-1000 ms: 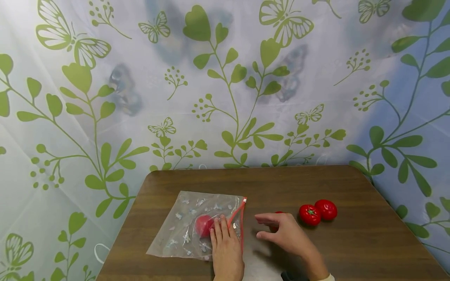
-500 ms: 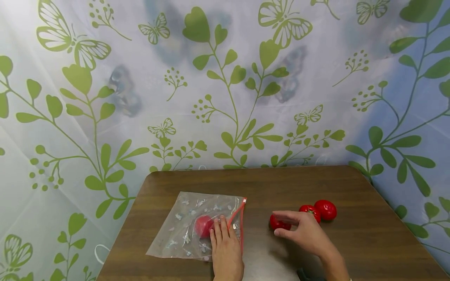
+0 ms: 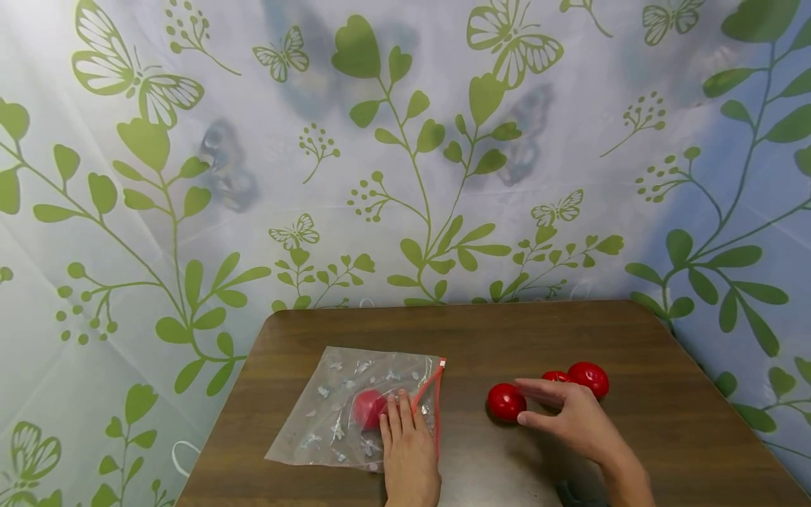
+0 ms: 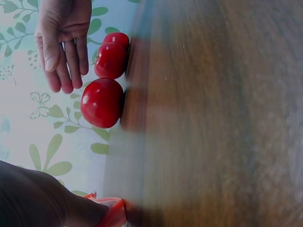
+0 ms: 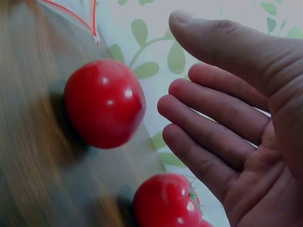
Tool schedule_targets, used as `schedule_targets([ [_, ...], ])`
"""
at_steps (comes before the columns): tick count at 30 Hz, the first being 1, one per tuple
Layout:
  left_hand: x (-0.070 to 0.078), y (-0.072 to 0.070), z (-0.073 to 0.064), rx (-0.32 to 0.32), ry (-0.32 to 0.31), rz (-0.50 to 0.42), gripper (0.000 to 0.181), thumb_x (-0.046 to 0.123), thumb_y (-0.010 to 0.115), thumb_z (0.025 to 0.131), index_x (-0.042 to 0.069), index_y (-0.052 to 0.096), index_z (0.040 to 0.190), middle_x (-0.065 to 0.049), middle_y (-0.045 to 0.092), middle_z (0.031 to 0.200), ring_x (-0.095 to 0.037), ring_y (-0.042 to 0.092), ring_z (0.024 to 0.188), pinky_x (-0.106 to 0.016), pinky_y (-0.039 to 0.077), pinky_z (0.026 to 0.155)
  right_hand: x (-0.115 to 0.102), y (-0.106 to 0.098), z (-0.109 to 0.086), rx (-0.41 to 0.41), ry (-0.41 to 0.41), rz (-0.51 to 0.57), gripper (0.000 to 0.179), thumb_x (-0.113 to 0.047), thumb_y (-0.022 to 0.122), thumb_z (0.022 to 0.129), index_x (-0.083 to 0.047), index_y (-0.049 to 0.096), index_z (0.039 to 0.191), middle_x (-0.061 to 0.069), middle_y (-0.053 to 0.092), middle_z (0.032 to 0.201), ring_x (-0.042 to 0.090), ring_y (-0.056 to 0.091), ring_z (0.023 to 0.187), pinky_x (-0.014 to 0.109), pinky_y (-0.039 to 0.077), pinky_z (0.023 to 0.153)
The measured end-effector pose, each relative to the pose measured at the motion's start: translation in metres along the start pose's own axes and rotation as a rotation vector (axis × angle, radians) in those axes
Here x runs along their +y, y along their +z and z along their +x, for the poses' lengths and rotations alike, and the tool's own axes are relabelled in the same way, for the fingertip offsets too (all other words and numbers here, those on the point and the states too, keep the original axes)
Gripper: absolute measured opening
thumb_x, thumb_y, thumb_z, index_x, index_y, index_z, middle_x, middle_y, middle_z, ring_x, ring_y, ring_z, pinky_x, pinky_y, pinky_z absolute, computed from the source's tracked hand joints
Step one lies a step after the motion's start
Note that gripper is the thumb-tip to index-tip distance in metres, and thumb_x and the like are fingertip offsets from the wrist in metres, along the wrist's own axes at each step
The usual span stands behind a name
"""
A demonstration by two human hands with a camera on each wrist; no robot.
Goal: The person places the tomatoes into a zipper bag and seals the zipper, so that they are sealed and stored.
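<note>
A clear zip bag [image 3: 310,415] with a red zip edge and small printed shapes lies flat on the table, a tomato [image 3: 368,410] inside it. My left hand [image 3: 408,447] rests on the bag with straight fingers, its tips at the tomato's right side. Just right of a loose tomato [image 3: 506,403] hovers my right hand [image 3: 579,420]. Its fingers are extended and the thumb stands apart; the right wrist view shows a gap between this hand [image 5: 236,123] and the loose tomato [image 5: 105,103]. Behind the right hand, another tomato [image 3: 555,377] is partly hidden, touching a further tomato [image 3: 589,379].
The brown wooden table [image 3: 469,331] ends at a hanging cloth [image 3: 405,141] printed with green leaves and butterflies. A white slider [image 3: 442,363] sits at the far corner of the bag's zip. A thin white loop [image 3: 184,458] hangs left of the table.
My right hand has moved right across the near loose tomato, which now shows fully, and covers part of the tomato behind. My left hand and the bag have stayed in place.
</note>
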State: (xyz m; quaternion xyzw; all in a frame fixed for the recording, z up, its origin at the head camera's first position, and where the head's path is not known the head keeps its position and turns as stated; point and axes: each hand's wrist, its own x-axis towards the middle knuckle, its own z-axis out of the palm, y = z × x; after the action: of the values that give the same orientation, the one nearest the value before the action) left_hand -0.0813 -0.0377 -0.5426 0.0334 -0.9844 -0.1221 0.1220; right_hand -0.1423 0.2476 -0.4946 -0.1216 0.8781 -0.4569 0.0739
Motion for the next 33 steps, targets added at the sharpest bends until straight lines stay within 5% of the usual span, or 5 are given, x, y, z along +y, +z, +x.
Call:
schedule_targets([
  [33, -0.001, 0.002, 0.000, 0.040, 0.019, 0.028, 0.101, 0.002, 0.102, 0.055, -0.004, 0.061, 0.147, -0.025, 0.052, 0.164, -0.047, 0.046, 0.155, -0.063, 0.039, 0.127, 0.031, -0.004, 0.005, 0.020, 0.003, 0.003, 0.067, -0.035, 0.090, 0.092, -0.007, 0.068, 0.148, 0.013, 0.072, 0.147, 0.035, 0.073, 0.131, 0.041, 0.061, 0.107],
])
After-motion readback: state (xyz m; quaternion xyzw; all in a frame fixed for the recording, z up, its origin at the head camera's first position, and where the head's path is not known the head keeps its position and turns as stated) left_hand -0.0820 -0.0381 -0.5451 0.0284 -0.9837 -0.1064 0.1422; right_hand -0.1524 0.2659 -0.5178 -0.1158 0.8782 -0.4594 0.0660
